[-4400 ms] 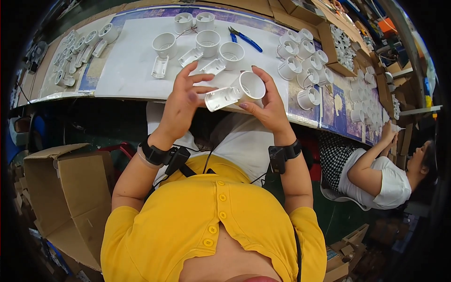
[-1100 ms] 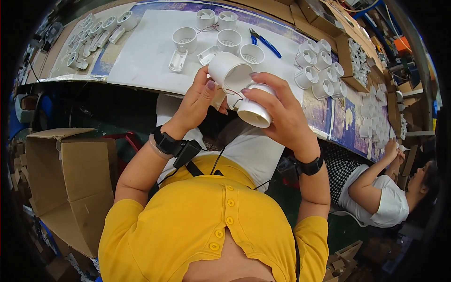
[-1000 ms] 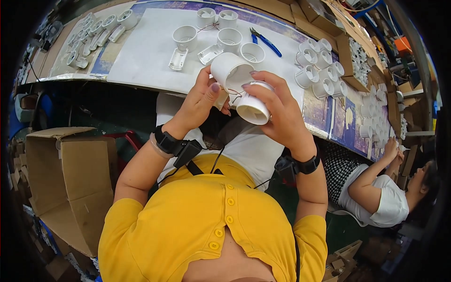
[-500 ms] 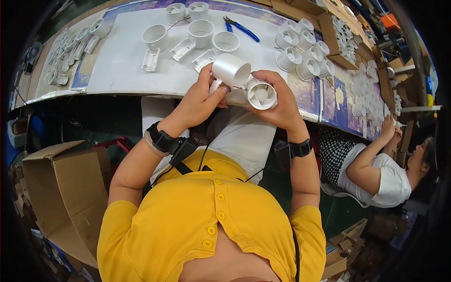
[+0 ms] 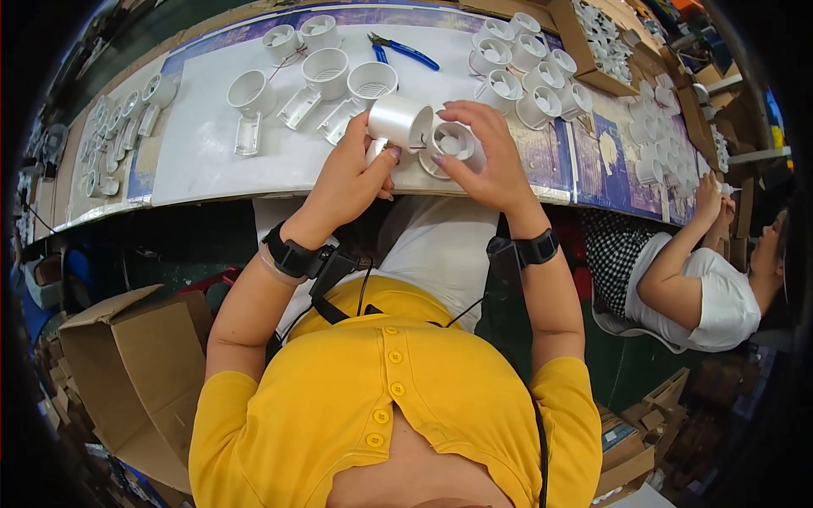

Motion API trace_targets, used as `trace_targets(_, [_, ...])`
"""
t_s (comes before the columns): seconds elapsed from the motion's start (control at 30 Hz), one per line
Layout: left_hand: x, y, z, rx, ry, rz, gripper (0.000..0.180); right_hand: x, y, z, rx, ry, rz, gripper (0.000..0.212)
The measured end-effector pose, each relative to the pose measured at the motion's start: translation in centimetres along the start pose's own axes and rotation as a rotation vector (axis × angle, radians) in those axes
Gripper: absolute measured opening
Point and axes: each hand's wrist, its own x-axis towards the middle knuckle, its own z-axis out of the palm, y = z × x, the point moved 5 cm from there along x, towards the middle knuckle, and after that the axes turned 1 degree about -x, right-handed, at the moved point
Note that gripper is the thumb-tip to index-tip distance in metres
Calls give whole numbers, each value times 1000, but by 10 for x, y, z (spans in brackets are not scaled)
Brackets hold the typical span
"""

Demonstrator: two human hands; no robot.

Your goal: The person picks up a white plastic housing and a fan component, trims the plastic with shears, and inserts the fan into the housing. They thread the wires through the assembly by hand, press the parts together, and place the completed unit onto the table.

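My left hand [image 5: 345,176] is closed round a white plastic cylindrical housing [image 5: 398,117], held on its side with its open mouth to the right. My right hand [image 5: 498,168] grips a white round fan unit [image 5: 456,146] between thumb and fingers, its blades facing up and toward the housing. A thin wire seems to run between the two parts. They are close together over the table's near edge; whether the fan unit rests on the table, I cannot tell. Beyond my left hand, several empty white housings with side brackets [image 5: 325,74] stand on a white sheet.
Blue-handled cutters [image 5: 405,51] lie at the back. Several fan-fitted housings [image 5: 527,76] are grouped to the right, near a cardboard box of small parts [image 5: 603,46]. More white housings [image 5: 131,106] stand far left. A co-worker [image 5: 694,284] sits at the right; an open carton [image 5: 135,364] is lower left.
The fan unit has tilted and moved slightly left and up, its blades now turned toward the housing. My right fingers have shifted over it. The whole view has shifted a little.
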Motion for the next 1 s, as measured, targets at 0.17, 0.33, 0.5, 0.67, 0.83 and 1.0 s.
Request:
trace_targets(0.17, [4, -6, -2, -21, 11, 11, 50, 10, -21, 5, -202, 99, -57, 33])
trace_targets(0.33, [4, -6, -1, -52, 3, -3, 49, 10, -17, 16, -354, 170, -9, 19])
trace_targets(0.5, [11, -10, -7, -3, -24, 119, 48, 12, -7, 20, -172, 171, 61, 10])
trace_targets(0.67, [14, -12, -11, -128, -104, 179, 48, 11, -5, 20, 99, 152, 165, 10])
trace_targets(0.83, [14, -10, -9, -194, -141, 164, 49, 14, -16, 13, -124, 152, 109, 10])
trace_targets(1.0, [16, -11, -11, -246, -140, 191, 50, 18, -19, 19, -94, 189, 75, 8])
